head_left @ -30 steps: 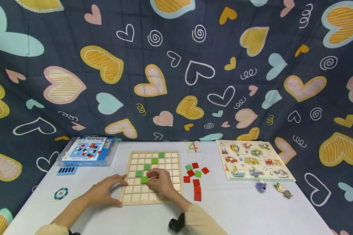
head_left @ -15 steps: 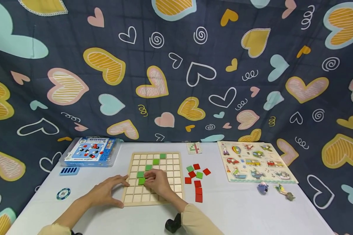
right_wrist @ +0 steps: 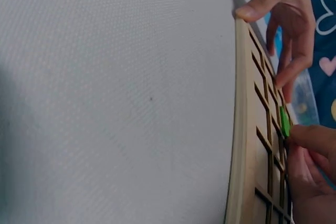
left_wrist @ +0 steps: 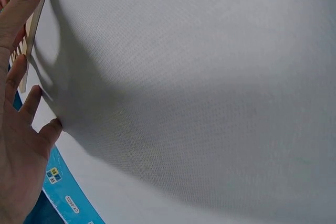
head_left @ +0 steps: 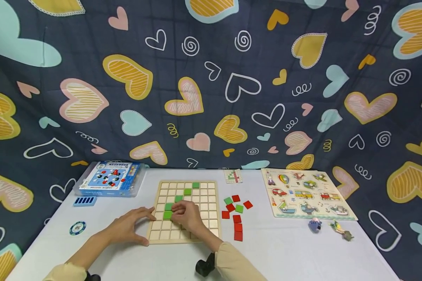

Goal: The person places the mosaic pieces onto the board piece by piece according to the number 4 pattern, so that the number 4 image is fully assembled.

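Note:
A pale wooden grid board (head_left: 183,240) lies on the table. Several green tiles (head_left: 187,191) sit in its cells along a diagonal. My right hand (head_left: 190,217) is over the middle of the board, thumb and forefinger at the right edge of the lowest green tile (head_left: 167,215). In the right wrist view, those fingertips pinch that tile (right_wrist: 285,121) near the board's surface. My left hand (head_left: 124,228) rests against the board's left side with spread fingers, the thumb near the front corner. In the left wrist view, the tile is not visible.
Right of the board lie loose red tiles (head_left: 238,227) and green tiles (head_left: 239,209). Behind them is a small pattern card (head_left: 233,176). A picture puzzle board (head_left: 306,195) and two small figures (head_left: 315,225) lie at right. At left are a boxed set (head_left: 109,179) and a round chip (head_left: 77,228).
The lowest green tile has slid slightly left on the board, under my right fingertips, to below another green tile. My left hand keeps its place at the board's edge.

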The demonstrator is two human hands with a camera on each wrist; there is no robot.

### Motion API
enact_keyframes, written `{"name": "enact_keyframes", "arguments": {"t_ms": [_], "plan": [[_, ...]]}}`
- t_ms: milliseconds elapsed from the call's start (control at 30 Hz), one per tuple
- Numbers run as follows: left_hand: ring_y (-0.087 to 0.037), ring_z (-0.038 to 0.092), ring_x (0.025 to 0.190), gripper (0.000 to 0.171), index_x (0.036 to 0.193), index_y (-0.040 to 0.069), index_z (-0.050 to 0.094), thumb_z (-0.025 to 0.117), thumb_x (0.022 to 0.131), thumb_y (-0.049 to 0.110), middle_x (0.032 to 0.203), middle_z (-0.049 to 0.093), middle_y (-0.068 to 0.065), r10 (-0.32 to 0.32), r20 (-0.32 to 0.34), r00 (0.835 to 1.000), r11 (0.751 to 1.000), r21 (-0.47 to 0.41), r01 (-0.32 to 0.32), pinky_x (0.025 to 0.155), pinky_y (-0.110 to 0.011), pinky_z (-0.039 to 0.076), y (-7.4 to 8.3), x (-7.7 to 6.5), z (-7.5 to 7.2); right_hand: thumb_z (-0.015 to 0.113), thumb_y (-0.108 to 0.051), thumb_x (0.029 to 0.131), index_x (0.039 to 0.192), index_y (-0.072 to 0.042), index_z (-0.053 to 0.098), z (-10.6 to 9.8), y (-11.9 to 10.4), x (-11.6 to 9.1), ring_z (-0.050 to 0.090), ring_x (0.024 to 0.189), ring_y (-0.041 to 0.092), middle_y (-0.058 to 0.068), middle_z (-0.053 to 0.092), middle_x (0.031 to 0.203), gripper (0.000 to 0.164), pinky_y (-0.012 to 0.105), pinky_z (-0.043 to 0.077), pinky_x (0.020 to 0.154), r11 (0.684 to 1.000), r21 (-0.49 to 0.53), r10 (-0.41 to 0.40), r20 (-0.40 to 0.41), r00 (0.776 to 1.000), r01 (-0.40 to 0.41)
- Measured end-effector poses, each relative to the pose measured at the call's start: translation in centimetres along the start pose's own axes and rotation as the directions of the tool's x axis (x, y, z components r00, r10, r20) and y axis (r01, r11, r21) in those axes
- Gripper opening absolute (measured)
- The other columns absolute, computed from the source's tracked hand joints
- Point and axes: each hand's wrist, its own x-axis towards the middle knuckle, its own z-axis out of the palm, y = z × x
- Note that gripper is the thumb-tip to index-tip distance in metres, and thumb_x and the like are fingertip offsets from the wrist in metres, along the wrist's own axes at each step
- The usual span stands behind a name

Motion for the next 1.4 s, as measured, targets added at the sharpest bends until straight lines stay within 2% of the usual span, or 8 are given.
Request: {"name": "enact_keyframes", "arguments": {"t_ms": [233, 367, 500, 667, 867, 967, 1233, 1400], "plan": [[-0.046, 0.039, 0.13, 0.064, 0.114, 0.031, 0.062, 0.082, 0.059, 0.057, 0.145, 0.045, -0.013, -0.006, 0.008, 1.0, 1.0, -0.005, 0.006, 0.079, -0.079, 0.036, 0.0, 0.4, 0.2, 0.071, 0.011, 0.078, 0.103, 0.01, 0.065, -2.2, 0.0, -0.7, 0.069, 0.086, 0.034, 0.022, 0.069, 0.096, 0.025, 0.02, 0.056, 0.069, 0.997, 0.073, 0.036, 0.006, 0.999, -0.037], [-0.045, 0.039, 0.129, 0.064, 0.113, 0.03, 0.062, 0.082, 0.058, 0.056, 0.145, 0.046, -0.012, -0.009, 0.005, 1.0, 1.0, -0.007, 0.009, 0.078, -0.078, 0.037, 0.2, 0.2, 0.3, 0.068, 0.011, 0.081, 0.106, 0.013, 0.062, -5.0, 0.3, -1.8, 0.066, 0.092, 0.041, 0.029, 0.066, 0.102, 0.026, 0.026, 0.057, 0.073, 0.995, 0.087, 0.049, 0.016, 0.999, -0.05], [-0.046, 0.04, 0.128, 0.065, 0.113, 0.03, 0.062, 0.082, 0.057, 0.057, 0.144, 0.046, -0.013, -0.003, -0.002, 1.0, 1.0, -0.003, 0.003, 0.077, -0.078, 0.037, 0.2, 0.1, 0.3, 0.067, 0.008, 0.083, 0.11, 0.013, 0.06, -8.5, 0.8, -3.4, 0.066, 0.094, 0.04, 0.03, 0.063, 0.107, 0.028, 0.026, 0.057, 0.074, 0.996, 0.055, 0.07, 0.001, 0.998, -0.07], [-0.045, 0.04, 0.129, 0.066, 0.113, 0.03, 0.062, 0.081, 0.057, 0.059, 0.144, 0.046, -0.012, 0.003, -0.011, 1.0, 1.0, 0.002, -0.003, 0.079, -0.078, 0.036, 0.1, 0.3, 0.3, 0.069, 0.007, 0.083, 0.113, 0.011, 0.061, -13.1, 1.8, -5.2, 0.066, 0.094, 0.038, 0.03, 0.064, 0.108, 0.031, 0.027, 0.057, 0.075, 0.992, 0.059, 0.115, -0.12, 0.986, -0.109], [-0.046, 0.04, 0.129, 0.066, 0.114, 0.029, 0.062, 0.081, 0.058, 0.059, 0.144, 0.046, -0.014, 0.011, -0.01, 1.0, 1.0, -0.001, -0.011, 0.081, -0.077, 0.037, 0.0, 0.5, 0.2, 0.069, 0.009, 0.081, 0.108, 0.007, 0.064, -17.3, 2.9, -7.2, 0.067, 0.089, 0.028, 0.022, 0.068, 0.104, 0.028, 0.026, 0.057, 0.074, 0.978, 0.019, 0.205, -0.299, 0.932, -0.209], [-0.046, 0.038, 0.13, 0.065, 0.113, 0.029, 0.062, 0.081, 0.058, 0.059, 0.145, 0.045, -0.013, -0.003, -0.007, 1.0, 1.0, -0.006, 0.003, 0.08, -0.078, 0.036, -0.1, 0.3, 0.2, 0.07, 0.013, 0.078, 0.104, 0.005, 0.067, -18.3, 3.7, -7.8, 0.067, 0.085, 0.025, 0.018, 0.069, 0.101, 0.027, 0.023, 0.056, 0.072, 0.974, -0.03, 0.203, -0.337, 0.919, -0.226], [-0.046, 0.037, 0.131, 0.065, 0.113, 0.031, 0.062, 0.081, 0.057, 0.059, 0.146, 0.044, -0.012, -0.032, 0.009, 0.999, 0.999, 0.0, 0.032, 0.075, -0.08, 0.035, 0.0, 0.1, 0.0, 0.073, 0.014, 0.073, 0.101, 0.005, 0.067, -17.9, 5.3, -7.9, 0.068, 0.075, 0.021, 0.018, 0.07, 0.097, 0.03, 0.017, 0.053, 0.065, 0.975, -0.134, 0.119, -0.36, 0.925, -0.177], [-0.046, 0.037, 0.131, 0.065, 0.113, 0.032, 0.062, 0.081, 0.057, 0.059, 0.146, 0.044, -0.011, -0.03, 0.009, 1.0, 1.0, 0.002, 0.03, 0.076, -0.08, 0.036, 0.0, 0.2, 0.0, 0.075, 0.012, 0.073, 0.099, 0.003, 0.068, -17.8, 5.7, -7.4, 0.066, 0.071, 0.016, 0.015, 0.071, 0.094, 0.029, 0.018, 0.054, 0.064, 0.959, -0.231, 0.07, -0.375, 0.924, -0.166]]}}
